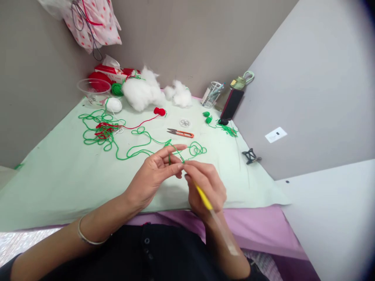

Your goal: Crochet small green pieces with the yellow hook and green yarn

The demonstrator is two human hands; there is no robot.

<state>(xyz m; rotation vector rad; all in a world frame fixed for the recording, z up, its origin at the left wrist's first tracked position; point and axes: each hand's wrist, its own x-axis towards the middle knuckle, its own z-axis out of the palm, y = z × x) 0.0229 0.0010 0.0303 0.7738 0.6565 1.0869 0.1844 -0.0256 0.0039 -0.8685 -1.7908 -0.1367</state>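
the left hand (158, 166) pinches green yarn (168, 143) between thumb and fingers, a strand running over its raised index finger. the right hand (207, 187) grips a yellow-handled crochet hook (204, 197), its tip at the left fingertips, above the near part of the pale green surface (73, 191). slack green yarn trails leftward into a tangle with red yarn (104, 130). orange-handled thread snips (181, 133) lie just beyond the hands.
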